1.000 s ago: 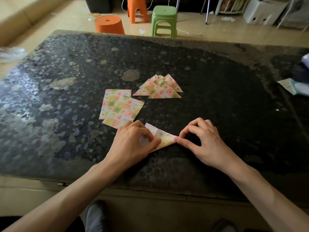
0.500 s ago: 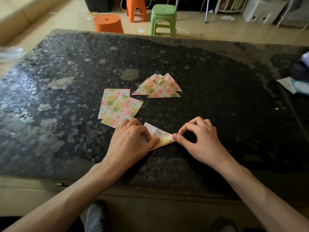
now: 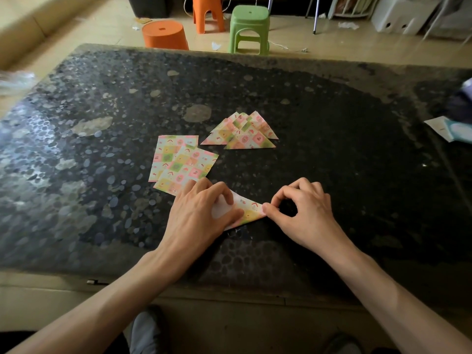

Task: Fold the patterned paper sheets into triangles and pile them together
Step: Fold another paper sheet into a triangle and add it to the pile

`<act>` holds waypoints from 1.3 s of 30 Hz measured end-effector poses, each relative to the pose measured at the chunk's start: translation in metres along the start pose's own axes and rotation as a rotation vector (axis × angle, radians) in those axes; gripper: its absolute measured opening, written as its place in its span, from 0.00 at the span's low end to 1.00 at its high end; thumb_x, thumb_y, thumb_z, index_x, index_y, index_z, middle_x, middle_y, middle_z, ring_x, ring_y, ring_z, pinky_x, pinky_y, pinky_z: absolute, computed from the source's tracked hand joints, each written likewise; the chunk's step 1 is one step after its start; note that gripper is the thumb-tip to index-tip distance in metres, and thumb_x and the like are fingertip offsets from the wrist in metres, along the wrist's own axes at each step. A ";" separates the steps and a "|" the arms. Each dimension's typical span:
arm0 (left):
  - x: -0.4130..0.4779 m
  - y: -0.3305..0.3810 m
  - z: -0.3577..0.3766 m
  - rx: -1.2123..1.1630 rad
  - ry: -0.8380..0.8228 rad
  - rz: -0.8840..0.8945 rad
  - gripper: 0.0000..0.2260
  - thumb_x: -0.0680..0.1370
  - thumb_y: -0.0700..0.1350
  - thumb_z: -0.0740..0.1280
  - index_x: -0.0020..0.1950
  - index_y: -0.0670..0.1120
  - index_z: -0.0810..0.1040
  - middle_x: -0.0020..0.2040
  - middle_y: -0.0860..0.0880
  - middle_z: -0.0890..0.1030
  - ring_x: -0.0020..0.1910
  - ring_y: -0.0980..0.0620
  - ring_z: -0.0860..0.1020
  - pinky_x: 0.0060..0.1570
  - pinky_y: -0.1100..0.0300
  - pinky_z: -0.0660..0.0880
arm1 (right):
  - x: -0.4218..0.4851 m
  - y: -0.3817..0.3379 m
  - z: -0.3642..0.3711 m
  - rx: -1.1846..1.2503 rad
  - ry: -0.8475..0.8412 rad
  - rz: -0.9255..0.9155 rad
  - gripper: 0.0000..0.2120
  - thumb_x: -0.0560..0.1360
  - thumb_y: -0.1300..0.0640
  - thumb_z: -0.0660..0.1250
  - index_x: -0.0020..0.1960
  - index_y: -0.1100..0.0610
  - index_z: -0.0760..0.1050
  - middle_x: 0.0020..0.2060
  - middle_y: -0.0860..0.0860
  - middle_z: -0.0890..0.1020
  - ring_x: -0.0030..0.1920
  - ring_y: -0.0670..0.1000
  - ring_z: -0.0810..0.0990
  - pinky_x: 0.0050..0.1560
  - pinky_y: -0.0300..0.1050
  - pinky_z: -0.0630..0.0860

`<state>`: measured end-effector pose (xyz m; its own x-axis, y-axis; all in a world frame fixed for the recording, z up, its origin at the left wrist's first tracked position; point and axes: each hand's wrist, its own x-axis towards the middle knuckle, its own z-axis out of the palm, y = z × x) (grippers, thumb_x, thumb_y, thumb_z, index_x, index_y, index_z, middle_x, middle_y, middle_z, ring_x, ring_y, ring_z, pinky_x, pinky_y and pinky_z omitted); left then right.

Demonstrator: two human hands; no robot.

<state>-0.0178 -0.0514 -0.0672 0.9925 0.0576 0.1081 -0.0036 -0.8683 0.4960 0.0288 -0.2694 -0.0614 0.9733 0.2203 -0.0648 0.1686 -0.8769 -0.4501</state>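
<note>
The left hand [image 3: 201, 213] lies curled over the half-folded sheet [image 3: 249, 212], its thumb pressing it onto the counter [image 3: 344, 154]. The right hand [image 3: 305, 213] pinches that sheet's right corner between thumb and forefinger. Just beyond the sheet, to its left, the flat sheets [image 3: 181, 162] overlap. Farther beyond it sits the pile of triangles [image 3: 242, 132].

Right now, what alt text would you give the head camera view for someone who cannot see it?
Two bare hands fold a pastel checked paper sheet on a dark speckled stone table: the left hand holds it down while the right hand pinches its right corner. Beyond lie flat overlapping patterned sheets and, right of them, a pile of folded paper triangles.
</note>
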 end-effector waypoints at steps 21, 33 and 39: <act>-0.005 0.001 0.004 -0.041 0.041 0.113 0.11 0.78 0.63 0.68 0.56 0.63 0.86 0.41 0.59 0.79 0.42 0.59 0.76 0.50 0.54 0.70 | -0.003 -0.001 -0.002 -0.002 -0.030 -0.008 0.10 0.76 0.36 0.68 0.48 0.41 0.75 0.53 0.41 0.68 0.57 0.43 0.60 0.57 0.44 0.58; -0.005 0.003 0.001 -0.036 0.038 0.130 0.11 0.78 0.62 0.69 0.57 0.63 0.85 0.41 0.62 0.75 0.43 0.60 0.75 0.51 0.58 0.70 | -0.003 -0.002 0.000 -0.014 -0.022 -0.007 0.10 0.76 0.36 0.68 0.48 0.41 0.74 0.53 0.41 0.67 0.57 0.43 0.60 0.57 0.43 0.57; -0.003 0.002 0.002 -0.028 0.041 0.131 0.12 0.77 0.63 0.68 0.56 0.62 0.86 0.40 0.61 0.77 0.42 0.59 0.76 0.51 0.56 0.70 | -0.003 -0.002 0.000 -0.014 -0.028 -0.004 0.10 0.77 0.36 0.68 0.48 0.41 0.74 0.54 0.42 0.68 0.58 0.43 0.60 0.57 0.43 0.58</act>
<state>-0.0205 -0.0544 -0.0680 0.9776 -0.0345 0.2077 -0.1363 -0.8558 0.4991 0.0258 -0.2686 -0.0601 0.9678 0.2358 -0.0884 0.1749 -0.8819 -0.4378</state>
